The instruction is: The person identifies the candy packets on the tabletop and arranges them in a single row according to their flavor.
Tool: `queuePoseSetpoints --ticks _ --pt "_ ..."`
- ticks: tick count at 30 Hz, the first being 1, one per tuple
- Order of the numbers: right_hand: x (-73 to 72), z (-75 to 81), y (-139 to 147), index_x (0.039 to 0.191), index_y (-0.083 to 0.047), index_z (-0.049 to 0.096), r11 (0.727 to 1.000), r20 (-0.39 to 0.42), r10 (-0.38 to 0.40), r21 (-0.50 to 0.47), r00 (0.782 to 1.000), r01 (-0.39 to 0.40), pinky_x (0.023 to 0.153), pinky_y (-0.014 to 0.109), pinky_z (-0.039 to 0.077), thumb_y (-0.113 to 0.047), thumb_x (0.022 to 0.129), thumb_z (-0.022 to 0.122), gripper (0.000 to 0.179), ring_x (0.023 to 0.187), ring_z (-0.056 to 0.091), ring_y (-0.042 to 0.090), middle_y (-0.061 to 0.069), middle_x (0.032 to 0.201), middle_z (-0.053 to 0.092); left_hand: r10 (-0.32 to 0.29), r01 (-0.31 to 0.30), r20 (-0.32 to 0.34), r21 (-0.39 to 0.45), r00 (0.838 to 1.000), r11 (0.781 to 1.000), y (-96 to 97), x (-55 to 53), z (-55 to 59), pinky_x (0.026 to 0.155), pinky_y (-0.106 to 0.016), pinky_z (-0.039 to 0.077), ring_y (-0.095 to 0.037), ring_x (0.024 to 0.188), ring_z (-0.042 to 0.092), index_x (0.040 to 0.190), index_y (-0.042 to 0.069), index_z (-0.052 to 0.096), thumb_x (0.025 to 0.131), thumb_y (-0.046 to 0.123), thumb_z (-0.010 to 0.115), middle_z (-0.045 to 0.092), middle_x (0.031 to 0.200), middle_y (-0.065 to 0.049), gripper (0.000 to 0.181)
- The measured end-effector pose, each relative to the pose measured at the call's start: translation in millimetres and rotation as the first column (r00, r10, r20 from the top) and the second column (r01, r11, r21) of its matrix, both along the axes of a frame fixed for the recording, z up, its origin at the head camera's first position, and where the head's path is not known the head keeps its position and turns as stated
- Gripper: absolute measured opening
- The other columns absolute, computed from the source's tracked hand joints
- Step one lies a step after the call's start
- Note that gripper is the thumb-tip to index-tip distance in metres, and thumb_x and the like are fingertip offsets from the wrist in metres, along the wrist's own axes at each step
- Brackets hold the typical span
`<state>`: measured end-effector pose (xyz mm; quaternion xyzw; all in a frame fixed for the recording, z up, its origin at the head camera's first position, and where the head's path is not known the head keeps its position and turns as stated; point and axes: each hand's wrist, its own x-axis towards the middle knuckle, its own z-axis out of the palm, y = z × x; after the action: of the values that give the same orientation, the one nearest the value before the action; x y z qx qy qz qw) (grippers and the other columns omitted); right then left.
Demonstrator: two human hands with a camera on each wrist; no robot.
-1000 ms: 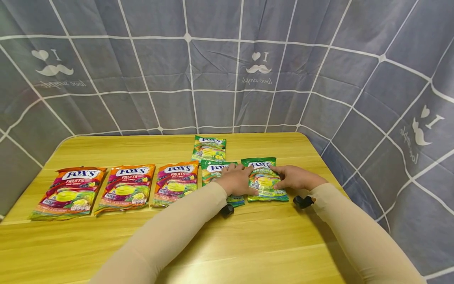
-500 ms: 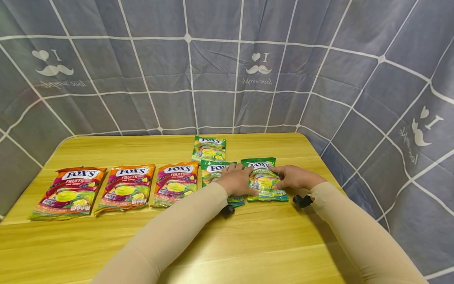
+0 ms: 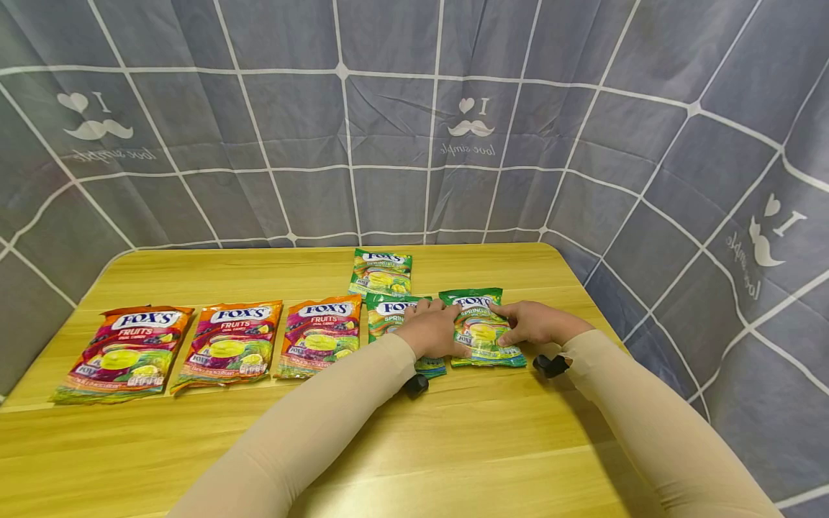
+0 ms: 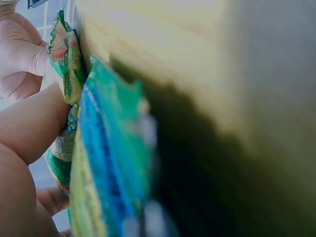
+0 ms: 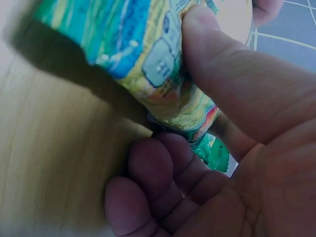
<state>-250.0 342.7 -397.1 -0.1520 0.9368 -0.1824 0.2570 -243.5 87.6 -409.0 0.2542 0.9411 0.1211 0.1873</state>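
A green candy bag (image 3: 481, 344) lies face up on the wooden table, between the two hands. My right hand (image 3: 539, 324) holds its right edge; in the right wrist view the thumb (image 5: 232, 64) presses on its face and the curled fingers (image 5: 150, 163) sit along its side. My left hand (image 3: 430, 331) lies over a second green candy bag (image 3: 386, 316), covering much of it, with fingers spread. Its thumb side reaches the first bag's left edge. In the left wrist view, one digit (image 4: 34, 121) touches a green bag.
A third green candy bag (image 3: 382, 273) lies behind the second. Three orange-and-purple candy bags (image 3: 132, 349) stand in a row on the left. A grey checked curtain (image 3: 388, 129) surrounds the table (image 3: 414, 460) at the back and sides.
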Motion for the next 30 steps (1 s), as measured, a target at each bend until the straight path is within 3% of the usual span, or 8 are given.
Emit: queuePoseSetpoints --ticks 30 --pt "-0.8 -2.3 -0.2 0.163 -0.005 0.037 1.0 0.006 -0.008 0.003 1.0 0.008 0.096 0.048 0.055 -0.034 0.093 0.081 0.087 0.102 0.064 0.025 0.015 0.115 0.071 -0.002 0.001 -0.011 -0.021 1.0 1.0 2.2 1.1 -0.3 0.128 -0.064 0.019 -0.04 0.161 0.02 0.169 0.03 0.026 0.092 0.071 0.067 0.026 0.174 -0.01 0.097"
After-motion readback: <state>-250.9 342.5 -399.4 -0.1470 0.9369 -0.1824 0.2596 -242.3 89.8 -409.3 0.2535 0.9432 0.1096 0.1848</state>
